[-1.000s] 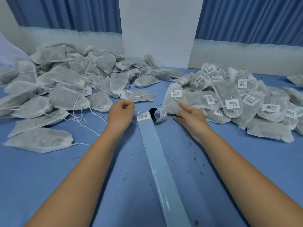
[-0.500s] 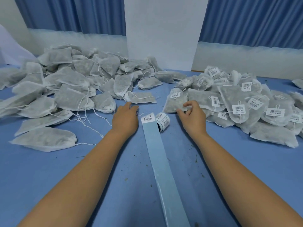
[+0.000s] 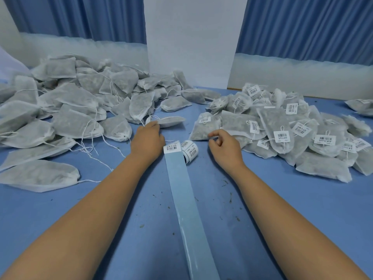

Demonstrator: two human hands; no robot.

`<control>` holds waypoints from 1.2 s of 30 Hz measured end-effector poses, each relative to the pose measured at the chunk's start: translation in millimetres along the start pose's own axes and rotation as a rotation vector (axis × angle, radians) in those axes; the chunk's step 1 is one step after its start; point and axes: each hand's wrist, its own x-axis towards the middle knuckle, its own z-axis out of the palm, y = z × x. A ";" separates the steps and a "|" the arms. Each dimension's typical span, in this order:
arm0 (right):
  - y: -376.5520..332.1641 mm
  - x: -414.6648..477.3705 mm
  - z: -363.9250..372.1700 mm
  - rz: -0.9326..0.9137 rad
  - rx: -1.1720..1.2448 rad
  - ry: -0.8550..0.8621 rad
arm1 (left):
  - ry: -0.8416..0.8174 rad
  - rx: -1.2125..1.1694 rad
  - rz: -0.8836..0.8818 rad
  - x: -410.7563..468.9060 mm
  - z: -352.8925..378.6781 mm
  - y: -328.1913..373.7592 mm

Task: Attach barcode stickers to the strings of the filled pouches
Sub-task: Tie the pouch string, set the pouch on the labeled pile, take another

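2 heaps of filled grey-white mesh pouches lie on the blue table (image 3: pixel 302 209). The left heap (image 3: pixel 70 110) trails bare white strings, while the right heap (image 3: pixel 282 126) carries white barcode stickers on its strings. Between them, just in front of the person, sits a small roll of barcode stickers (image 3: pixel 190 151). Its pale blue backing strip (image 3: pixel 189 209) runs toward the person's body, with 1 sticker (image 3: pixel 171 148) at its far end.

The left hand (image 3: pixel 147 139) reaches to a flat unlabelled pouch (image 3: pixel 171 121) lying a little apart from the left heap. Its fingertips are at the pouch's gathered end, but from where I stand I cannot tell whether they pinch it. The right hand (image 3: pixel 226 148) rests beside the nearest labelled pouch (image 3: pixel 203 128), fingers curled in, with nothing visible between them.

Dark flecks of debris speckle the table. Behind it stand a white panel (image 3: pixel 193 37) and blue curtains (image 3: pixel 302 27).
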 end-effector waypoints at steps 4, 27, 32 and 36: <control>1.6 -1.0 1.4 0.005 0.012 -0.023 | 0.151 -0.283 0.018 -2.5 -15.8 1.0; -56.5 -20.7 -0.4 0.266 0.989 -0.299 | -0.086 -1.399 -0.446 -55.1 -51.0 35.9; -57.7 -25.3 -0.2 0.237 0.900 -0.380 | -0.011 -1.202 -0.302 -57.0 -45.7 33.8; -60.4 -27.0 -4.6 0.208 0.931 -0.504 | 0.066 -1.208 -0.268 -55.4 -44.2 32.6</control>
